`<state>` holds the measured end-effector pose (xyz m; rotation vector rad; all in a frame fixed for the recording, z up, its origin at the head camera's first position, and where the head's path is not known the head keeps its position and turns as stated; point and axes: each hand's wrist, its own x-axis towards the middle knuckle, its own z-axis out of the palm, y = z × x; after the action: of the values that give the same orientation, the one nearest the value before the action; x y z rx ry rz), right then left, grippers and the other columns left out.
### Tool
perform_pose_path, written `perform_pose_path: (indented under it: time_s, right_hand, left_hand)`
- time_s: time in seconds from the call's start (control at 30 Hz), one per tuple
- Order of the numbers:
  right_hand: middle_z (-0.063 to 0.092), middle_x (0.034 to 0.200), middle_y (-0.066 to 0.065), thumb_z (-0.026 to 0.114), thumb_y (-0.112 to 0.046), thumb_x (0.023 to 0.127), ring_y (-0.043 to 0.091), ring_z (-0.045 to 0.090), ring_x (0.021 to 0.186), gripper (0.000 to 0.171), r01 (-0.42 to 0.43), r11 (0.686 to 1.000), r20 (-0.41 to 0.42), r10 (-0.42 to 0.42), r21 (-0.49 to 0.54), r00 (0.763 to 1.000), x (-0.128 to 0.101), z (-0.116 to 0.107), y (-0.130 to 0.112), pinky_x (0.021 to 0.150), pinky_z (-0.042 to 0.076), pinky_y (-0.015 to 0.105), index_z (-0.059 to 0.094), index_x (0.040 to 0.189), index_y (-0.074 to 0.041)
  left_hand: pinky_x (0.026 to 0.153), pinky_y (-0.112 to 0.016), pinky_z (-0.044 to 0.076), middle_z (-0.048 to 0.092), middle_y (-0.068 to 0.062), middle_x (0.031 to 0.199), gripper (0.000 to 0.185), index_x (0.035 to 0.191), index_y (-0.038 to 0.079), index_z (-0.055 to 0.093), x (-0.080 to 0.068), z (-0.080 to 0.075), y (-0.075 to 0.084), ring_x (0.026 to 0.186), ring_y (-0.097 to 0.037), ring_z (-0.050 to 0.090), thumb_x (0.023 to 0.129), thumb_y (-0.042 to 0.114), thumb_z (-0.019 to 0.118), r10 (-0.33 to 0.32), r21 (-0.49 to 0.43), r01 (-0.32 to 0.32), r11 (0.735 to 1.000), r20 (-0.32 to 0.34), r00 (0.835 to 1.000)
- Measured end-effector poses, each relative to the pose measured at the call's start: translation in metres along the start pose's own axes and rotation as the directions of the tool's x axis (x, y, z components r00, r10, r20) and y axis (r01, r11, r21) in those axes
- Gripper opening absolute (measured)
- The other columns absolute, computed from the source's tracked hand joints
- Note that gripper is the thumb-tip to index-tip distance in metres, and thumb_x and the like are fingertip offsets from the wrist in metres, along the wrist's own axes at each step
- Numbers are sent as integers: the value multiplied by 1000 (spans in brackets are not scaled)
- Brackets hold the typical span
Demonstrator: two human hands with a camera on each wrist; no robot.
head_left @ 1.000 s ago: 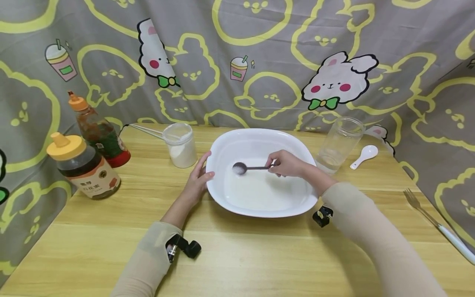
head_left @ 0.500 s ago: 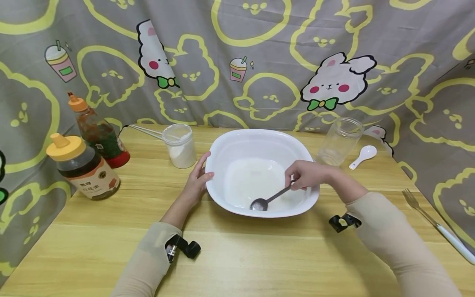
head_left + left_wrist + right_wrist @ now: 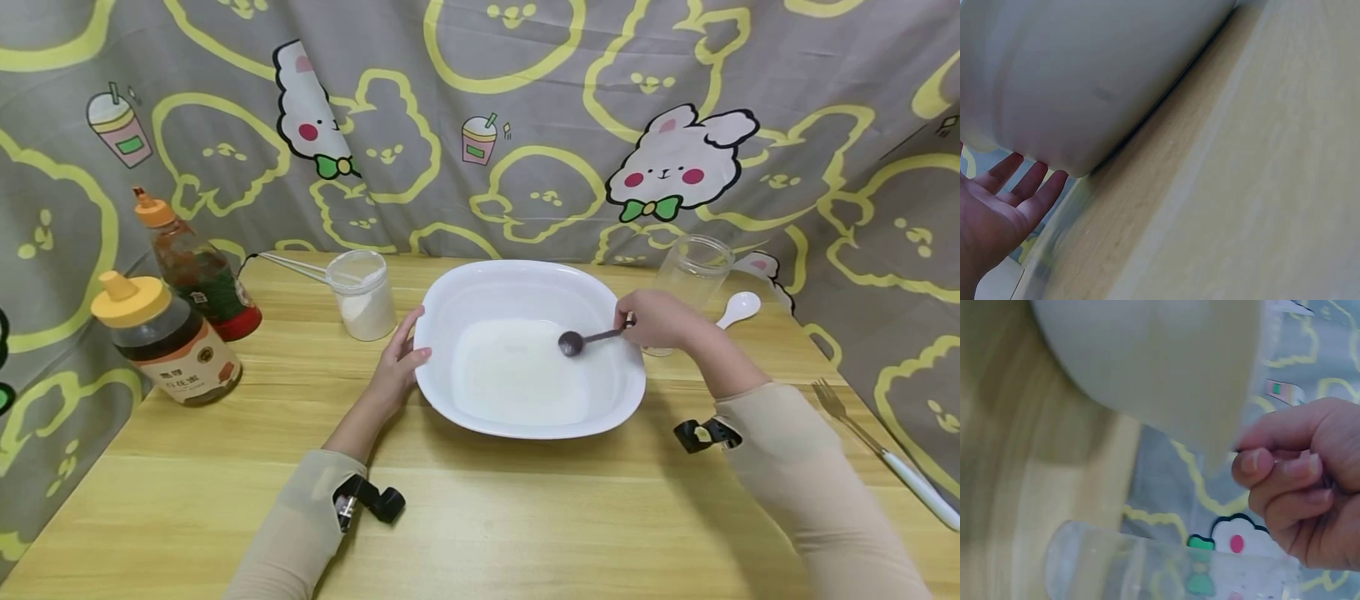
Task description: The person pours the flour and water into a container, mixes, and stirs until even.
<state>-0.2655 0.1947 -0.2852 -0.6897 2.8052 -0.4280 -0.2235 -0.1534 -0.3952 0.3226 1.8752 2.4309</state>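
Observation:
A white basin (image 3: 435, 400) stands mid-table with a milky white liquid (image 3: 517, 375) in its bottom. My left hand (image 3: 393, 367) rests at its left side, thumb and index tips at the rim. In the left wrist view, fairly straight fingers (image 3: 1041, 194) touch the outer wall. With curled fingers, my right hand (image 3: 660, 321) holds a dark spoon (image 3: 572, 342) by its handle over the basin's right part. The spoon's round head hangs above the liquid. In the right wrist view the basin wall (image 3: 1166, 369) hides the spoon's head.
Behind the right hand are a clear jar (image 3: 693, 267) and a white spoon (image 3: 742, 306). A fork (image 3: 873, 442) lies far right. Left stand a jar of white powder (image 3: 367, 308), a yellow-capped honey jar (image 3: 180, 350) and a red sauce bottle (image 3: 198, 271). A patterned curtain (image 3: 420, 125) hangs behind.
My right hand has moved the dark spoon from the basin's middle to its near side, then up to the right. White grains on the spoon's head are no longer visible. The left hand stays put.

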Motion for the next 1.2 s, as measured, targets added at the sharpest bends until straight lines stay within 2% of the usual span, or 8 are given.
perform_pose_path:
  time_s: [0.1, 0.27, 0.43, 0.63, 0.77, 0.87, 1.03, 1.2]
  right_hand:
    - [52, 63, 4, 53, 1, 76, 16, 47, 53, 8, -23, 999, -18, 24, 34, 1000, 12, 10, -3, 45, 39, 26, 60, 79, -2]
    - [52, 58, 6, 52, -1, 80, 15, 45, 49, 6, -21, 980, 18, 18, 196, 1000, 27, 28, -13, 44, 38, 25, 56, 85, -2]
    - [49, 51, 5, 52, -2, 82, 14, 41, 45, 7, 60, 945, 95, -95, 322, 991, 28, 40, -18, 43, 36, 24, 56, 88, 0]
    - [47, 50, 4, 53, 0, 80, 11, 36, 43, 7, 129, 898, 212, -235, 421, 948, 16, 39, -20, 40, 30, 20, 59, 83, -2]
    - [45, 48, 2, 54, 3, 77, 10, 38, 43, 13, 163, 908, 274, -281, 385, 920, 4, 30, -23, 40, 31, 18, 60, 77, -9]
    - [46, 49, -1, 54, 4, 73, 8, 40, 44, 15, 174, 938, 291, -264, 301, 920, -5, 19, -23, 41, 35, 19, 61, 74, -9]
    - [49, 54, -1, 52, 4, 71, 10, 42, 45, 15, 111, 989, 236, -131, 93, 963, -16, 0, -20, 40, 36, 23, 60, 71, -9]
    - [49, 58, 1, 52, 4, 71, 15, 44, 49, 14, 30, 999, 100, -27, -31, 995, -15, -3, -17, 43, 37, 25, 59, 71, -9]
  left_hand:
    - [80, -48, 43, 33, -24, 127, 66, 137, 16, 22, -1, 0, 0, 108, -40, 38, 78, 8, 49, 3, 3, -3, 1000, -1, 1000]
    - [80, -48, 43, 34, -23, 127, 66, 137, 17, 23, -1, -1, -1, 108, -41, 37, 77, 9, 49, -1, 8, 1, 1000, -6, 1000]
    - [80, -50, 42, 34, -24, 126, 66, 137, 17, 23, 0, 0, -2, 108, -42, 37, 78, 8, 49, 2, 1, -2, 1000, -4, 1000]
    - [77, -44, 46, 35, -23, 125, 65, 137, 18, 24, 1, 0, -2, 107, -41, 38, 78, 7, 49, -4, 2, 4, 1000, -10, 1000]
    - [77, -45, 46, 35, -24, 126, 65, 137, 18, 23, 0, -1, -1, 107, -41, 38, 78, 8, 49, -2, 1, 2, 1000, -8, 1000]
    - [79, -48, 44, 34, -24, 126, 65, 137, 17, 23, 0, 0, 0, 107, -41, 38, 78, 8, 49, -2, 1, 2, 1000, -10, 1000]
    - [79, -48, 44, 34, -24, 126, 65, 137, 16, 23, 0, 0, 0, 107, -40, 39, 78, 6, 48, -1, -1, 1, 1000, -10, 1000]
    - [79, -48, 43, 34, -25, 126, 65, 137, 15, 23, 1, 0, 0, 106, -39, 39, 78, 5, 48, -2, 6, 2, 1000, -14, 1000]
